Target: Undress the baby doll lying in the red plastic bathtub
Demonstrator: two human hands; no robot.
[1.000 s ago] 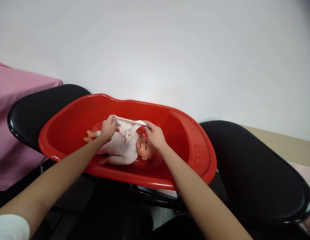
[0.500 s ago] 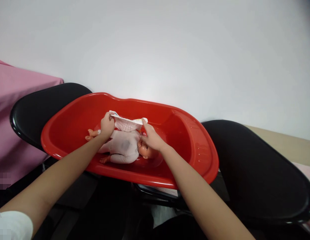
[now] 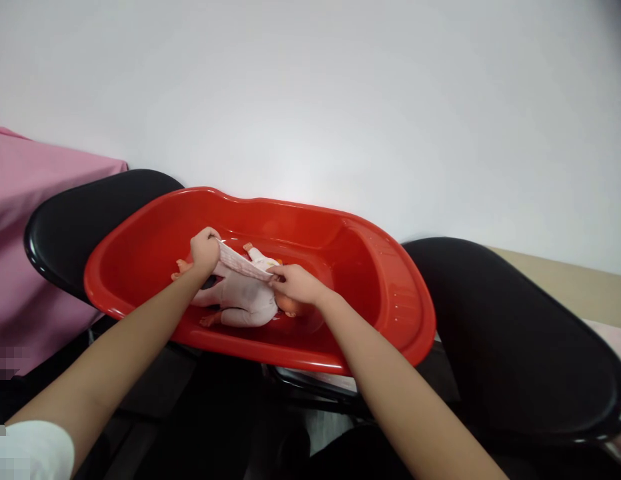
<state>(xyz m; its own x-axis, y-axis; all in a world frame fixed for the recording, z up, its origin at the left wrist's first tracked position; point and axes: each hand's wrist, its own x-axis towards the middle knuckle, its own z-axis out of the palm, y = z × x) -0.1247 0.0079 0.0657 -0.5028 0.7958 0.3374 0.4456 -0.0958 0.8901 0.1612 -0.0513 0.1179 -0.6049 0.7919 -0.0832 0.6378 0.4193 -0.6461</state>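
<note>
Head view: the person is leaning over a red baby bathtub (image 3: 390, 293) that is resting across two black chairs (image 3: 515, 347). A baby doll (image 3: 245, 303) in a pale pink bodysuit is lying in the tub's basin, its long axis running left to right, feet toward the left hand (image 3: 205, 250) and head under the right hand (image 3: 296, 285). Both hands are pinching opposite ends of a small white cloth (image 3: 241, 265), pulling it taut just above the doll's chest; the cloth is spanning between them, tilting down toward the right hand. A pink cover (image 3: 20, 220) is hanging at far left.
</note>
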